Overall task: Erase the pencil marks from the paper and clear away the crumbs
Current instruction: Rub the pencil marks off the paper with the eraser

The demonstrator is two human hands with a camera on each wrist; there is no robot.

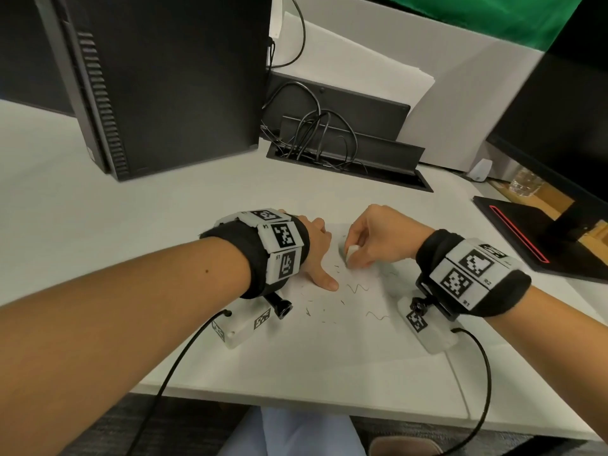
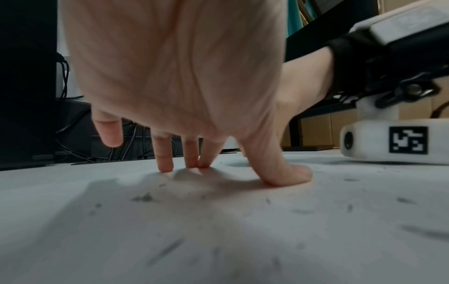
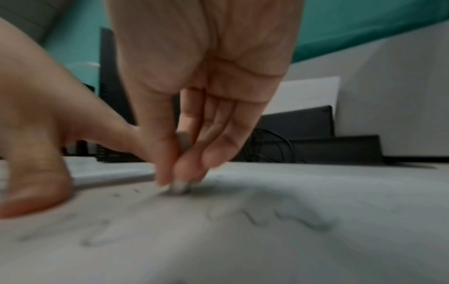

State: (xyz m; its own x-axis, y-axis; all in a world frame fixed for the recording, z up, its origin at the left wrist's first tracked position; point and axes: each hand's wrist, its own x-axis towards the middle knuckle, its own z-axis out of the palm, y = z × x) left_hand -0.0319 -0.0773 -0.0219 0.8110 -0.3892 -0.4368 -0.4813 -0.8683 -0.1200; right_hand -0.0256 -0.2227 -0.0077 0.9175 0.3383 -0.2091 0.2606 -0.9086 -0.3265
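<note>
A white sheet of paper (image 1: 345, 337) lies on the desk in front of me, with wavy pencil marks (image 1: 358, 287) and dark eraser crumbs (image 1: 307, 312) scattered over it. My right hand (image 1: 371, 241) pinches a small white eraser (image 1: 351, 252) between thumb and fingers, its lower end pressed on the paper (image 3: 316, 240); the eraser (image 3: 179, 187) shows blurred at the fingertips. My left hand (image 1: 317, 255) is spread, with straight fingers (image 2: 165, 159) and thumb (image 2: 286, 173) pressing the paper (image 2: 218, 230) down to the left of the eraser. Crumbs (image 2: 143, 198) lie near it.
A black computer tower (image 1: 158, 77) stands at the back left. A cable tray with black cables (image 1: 329, 139) sits behind the paper. A black monitor stand (image 1: 539, 238) is at the right. The desk's front edge (image 1: 296, 399) is close to me.
</note>
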